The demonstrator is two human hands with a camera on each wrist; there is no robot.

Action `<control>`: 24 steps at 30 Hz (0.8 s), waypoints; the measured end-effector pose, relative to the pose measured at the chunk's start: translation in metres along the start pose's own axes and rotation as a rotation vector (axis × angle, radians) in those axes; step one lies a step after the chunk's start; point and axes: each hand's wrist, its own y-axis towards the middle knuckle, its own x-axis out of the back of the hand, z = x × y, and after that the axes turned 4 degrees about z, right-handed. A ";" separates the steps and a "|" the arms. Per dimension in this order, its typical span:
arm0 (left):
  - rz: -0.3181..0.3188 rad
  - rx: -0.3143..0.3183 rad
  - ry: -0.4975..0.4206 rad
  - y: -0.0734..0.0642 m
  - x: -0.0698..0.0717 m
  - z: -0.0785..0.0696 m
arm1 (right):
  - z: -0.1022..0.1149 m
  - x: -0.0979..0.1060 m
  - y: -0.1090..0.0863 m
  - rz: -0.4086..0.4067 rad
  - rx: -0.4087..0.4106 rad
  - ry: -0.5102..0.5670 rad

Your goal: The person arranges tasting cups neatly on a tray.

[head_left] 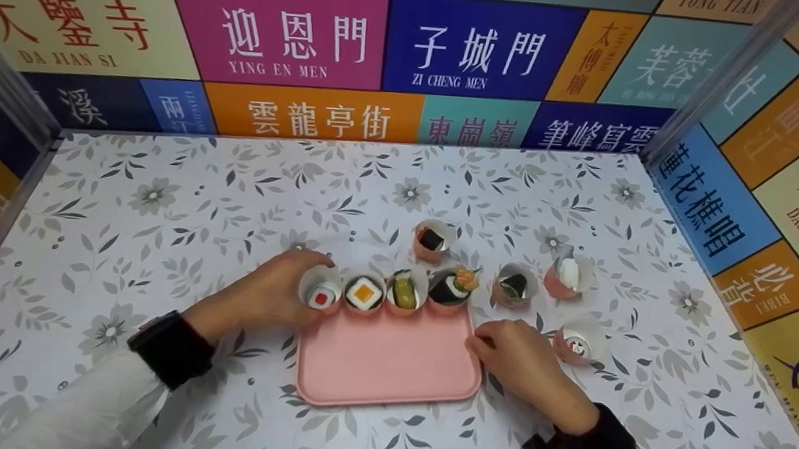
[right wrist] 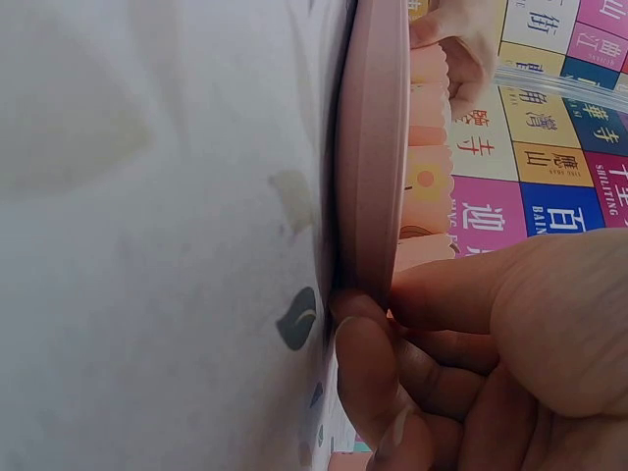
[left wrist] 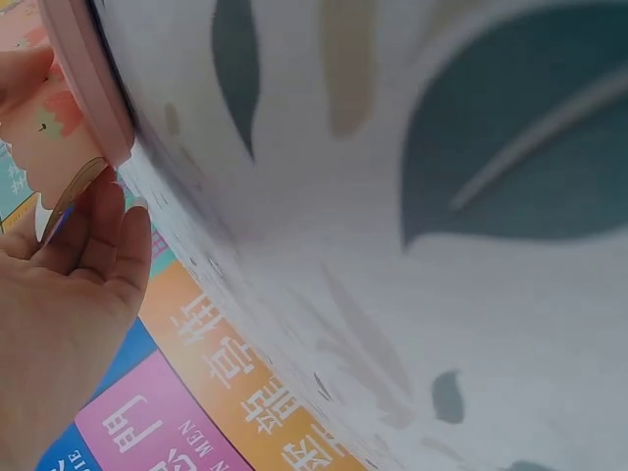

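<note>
The left hand (head_left: pixel 267 292) has thumb and fingers curled round a paper cup (head_left: pixel 321 299) with a red-centred roll, at the tray's ten o'clock. The left-wrist view shows a strawberry print (left wrist: pixel 61 113) on it; some of the fingers are hidden behind the paper. The right hand (head_left: pixel 521 362) pinches the rim of the pink tray (head_left: pixel 390 368) at three o'clock, thumb above; how far the fingertips reach underneath I can't tell.

The tray lies flat before the person. Along its twelve o'clock edge, right of the held cup, stand a yellow-centred roll cup (head_left: pixel 364 294), a green-topped cup (head_left: pixel 405 294) and an orange-topped cup (head_left: pixel 450 290).

Off the tray, a black-square cup (head_left: pixel 432 242) stands just past twelve, a dark-triangle cup (head_left: pixel 513 286) at two, a white-topped cup (head_left: pixel 567 277) beyond it, and a red-and-white cup (head_left: pixel 578 345) at three, its contents hard to make out.

At twelve o'clock the wall (head_left: pixel 279 33) reads "DA JIAN SI", "YING EN MEN" and "ZI CHENG MEN"; "BAINIANDONGJIE" sits above, its panel cut off. At two, "DAJUECHANSI" runs slantwise. Both sleeves leave the head view at the bottom.
</note>
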 end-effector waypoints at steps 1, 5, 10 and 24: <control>0.011 0.012 0.009 0.000 0.000 0.000 | 0.000 0.000 0.000 0.003 0.001 0.001; 0.054 0.071 0.043 -0.002 0.004 -0.001 | 0.000 0.000 0.000 0.006 0.008 0.002; 0.049 0.107 0.083 -0.012 0.013 -0.001 | -0.001 0.000 0.000 0.005 0.008 0.010; -0.028 0.347 0.020 -0.043 0.002 -0.023 | -0.002 0.000 -0.001 0.017 0.010 0.036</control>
